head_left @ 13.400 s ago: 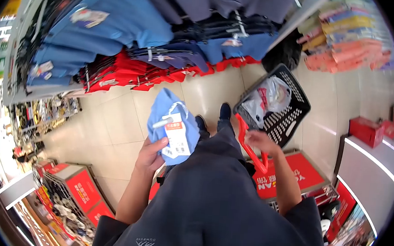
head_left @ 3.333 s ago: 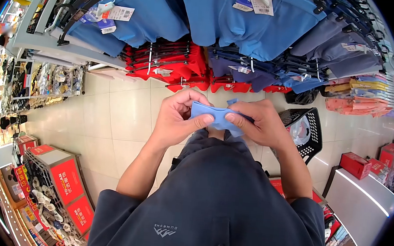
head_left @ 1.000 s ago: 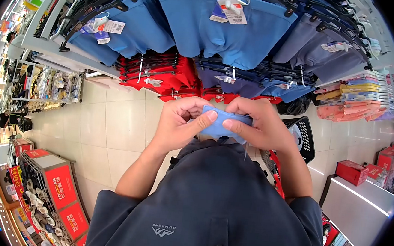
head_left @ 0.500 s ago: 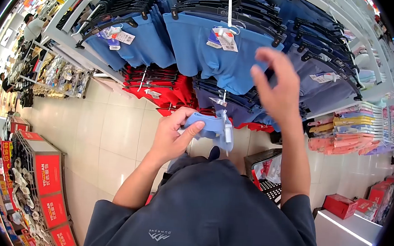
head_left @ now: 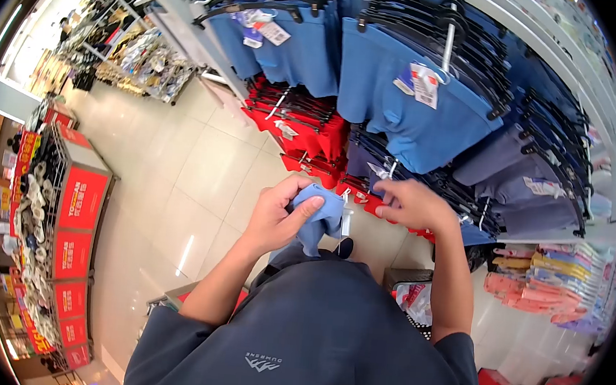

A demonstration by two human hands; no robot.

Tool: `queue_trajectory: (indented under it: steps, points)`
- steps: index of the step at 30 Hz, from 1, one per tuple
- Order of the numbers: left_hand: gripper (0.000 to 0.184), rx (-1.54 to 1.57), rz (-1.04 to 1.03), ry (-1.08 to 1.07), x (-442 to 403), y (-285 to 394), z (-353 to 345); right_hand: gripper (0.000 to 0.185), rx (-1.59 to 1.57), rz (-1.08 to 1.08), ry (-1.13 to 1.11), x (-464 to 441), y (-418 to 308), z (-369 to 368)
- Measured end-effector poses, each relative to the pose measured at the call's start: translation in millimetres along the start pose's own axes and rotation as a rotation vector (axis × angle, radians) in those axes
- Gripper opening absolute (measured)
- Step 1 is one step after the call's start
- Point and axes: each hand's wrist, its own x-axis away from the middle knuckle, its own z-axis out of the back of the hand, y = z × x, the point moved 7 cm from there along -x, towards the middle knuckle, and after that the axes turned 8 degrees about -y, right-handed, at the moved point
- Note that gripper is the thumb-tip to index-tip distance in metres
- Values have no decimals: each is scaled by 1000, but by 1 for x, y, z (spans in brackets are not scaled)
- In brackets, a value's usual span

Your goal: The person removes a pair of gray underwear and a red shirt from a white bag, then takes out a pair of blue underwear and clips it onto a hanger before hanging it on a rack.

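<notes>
My left hand (head_left: 277,215) is closed on a bunched light blue garment (head_left: 319,215), thumb on top, in front of my chest. A white tag (head_left: 346,221) dangles at the garment's right side. To the right, my right hand (head_left: 415,207) is apart from the garment, with thumb and forefinger separated and nothing visible between them. Beyond both hands, blue shorts (head_left: 410,92) with paper tags hang on black hangers on the rack. Red garments (head_left: 319,139) hang on the lower level, just past my left hand.
A white rack frame (head_left: 543,55) curves along the far side. Below my right forearm is a dark basket (head_left: 406,276) with packaged goods. Shelving with red panels (head_left: 78,200) stands on the left, pink children's clothes (head_left: 532,291) hang on the right. Tiled floor (head_left: 157,173) lies between.
My right hand has come down from beside the hanging shorts towards the garment in my left hand. The garment hangs lower and looser in my left hand. The view has turned, shifting the rack rightward.
</notes>
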Motion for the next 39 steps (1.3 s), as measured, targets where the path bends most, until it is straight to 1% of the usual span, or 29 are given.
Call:
queue_trajectory:
  steps: [1,3,5,7,9,10,11,13,16,17,19,20,22,23,25,26,27,29,30,31,33,35,36,37,39]
  points:
    - [19,-8,13,8,1,-4,2,34,-16,37,27,0,0,-7]
    - [19,22,-13,30,-1,-12,4,33,-78,32,24,-2,-6,-12]
    - [19,57,-41,44,-3,-15,5,32,-50,23,21,-6,-11,-11]
    - [18,111,-46,3,-5,-16,7,31,-30,13,18,-14,-19,-9]
    - [18,96,-58,-23,-7,-11,17,28,-88,63,166,-22,-33,7]
    - [18,76,-68,-56,-8,-10,21,23,-150,154,272,-27,-40,15]
    - [18,83,-71,-56,-7,-14,28,23,-145,149,271,-35,-48,19]
    - [18,89,-89,-73,-8,-20,44,21,-182,199,550,-43,-74,49]
    - [17,65,-77,-76,-7,-24,78,24,-71,264,904,-58,-109,83]
    - [17,68,-85,-82,-8,-30,89,27,-45,245,934,-65,-119,93]
    - [17,67,-158,-58,-13,-39,114,35,115,273,1078,-80,-140,115]
    - [17,73,-166,-69,-13,-41,126,35,124,263,1086,-93,-147,124]
    - [17,-3,-113,-116,-12,-49,153,41,242,234,1223,-111,-162,141]
    - [17,1,-120,-127,-11,-53,165,41,249,224,1231,-127,-162,149]
    - [16,-37,-148,-111,-7,-63,191,48,159,169,1194,-159,-156,156]
    - [16,-32,-145,-123,-6,-67,202,39,52,12,1063,-173,-146,157]
    - [15,-50,-131,-115,-4,-71,215,39,49,3,1067,-182,-144,156]
    - [15,-74,-126,-115,-5,-75,240,31,-304,181,985,-203,-132,150]
    - [15,-68,-84,-109,-5,-79,252,31,-433,249,1016,-205,-137,145]
    - [15,-60,-42,-103,-5,-83,263,31,-431,241,1025,-206,-142,139]
    - [14,-28,-2,-137,-6,-81,282,30,-586,320,1048,-201,-147,124]
    - [14,9,36,-192,-9,-89,291,30,-623,301,1040,-195,-147,101]
    - [13,109,-46,-183,-11,-87,295,29,-662,303,1022,-190,-149,88]
    - [12,209,-124,-176,-13,-87,299,23,-652,241,1055,-185,-155,74]
    - [12,285,-99,-265,-19,-92,296,17,-625,212,1053,-185,-181,46]
